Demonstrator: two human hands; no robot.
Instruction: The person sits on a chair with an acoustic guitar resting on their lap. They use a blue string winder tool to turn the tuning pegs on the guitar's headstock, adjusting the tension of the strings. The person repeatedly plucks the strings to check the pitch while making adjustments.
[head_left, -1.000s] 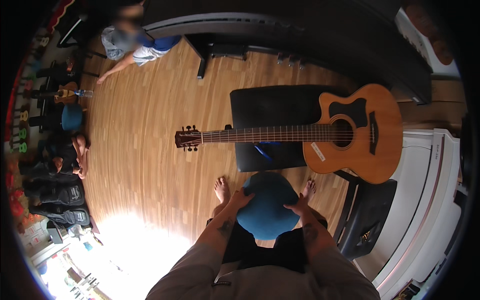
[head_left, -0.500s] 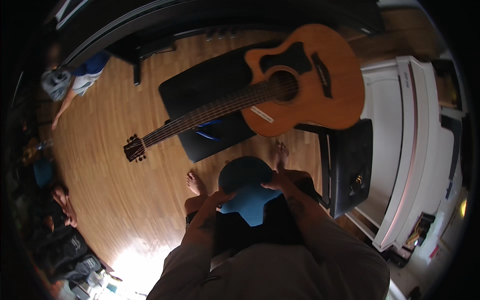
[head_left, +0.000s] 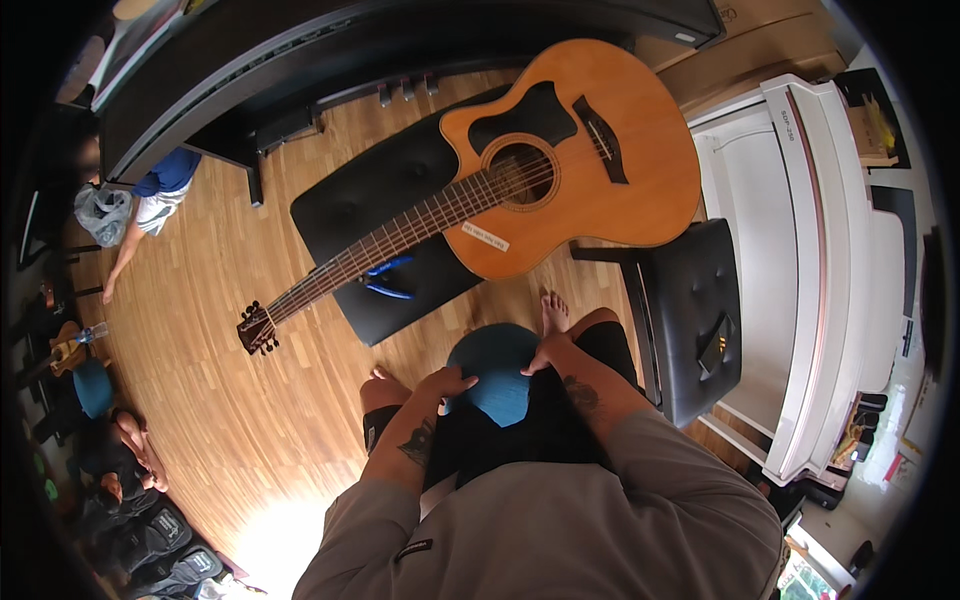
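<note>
A round blue stool seat (head_left: pixel 498 365) is between my legs, its near part covered by my dark shorts. My left hand (head_left: pixel 445 385) grips its left edge, thumb lying over the top and fingers mostly hidden. On the right edge my right hand (head_left: pixel 544 356) has the same hold, thumb inward. Beyond the seat, an acoustic guitar (head_left: pixel 640 195) lies face up across a black padded bench (head_left: pixel 385 165), its neck pointing to the near left. Beside the neck on the bench is a tool with blue handles (head_left: pixel 388 293), partly hidden by the guitar.
A black piano (head_left: pixel 300 60) stands along the far side, a white piano (head_left: pixel 790 250) at the right. Near it is a black tufted bench (head_left: pixel 690 310) with a small dark object on top. Other people (head_left: pixel 165 190) sit at the left edge, near black bags (head_left: pixel 165 535).
The picture has brightened, and the view has shifted a little, with the guitar and bench now further left. My hands stay at the seat's edges.
</note>
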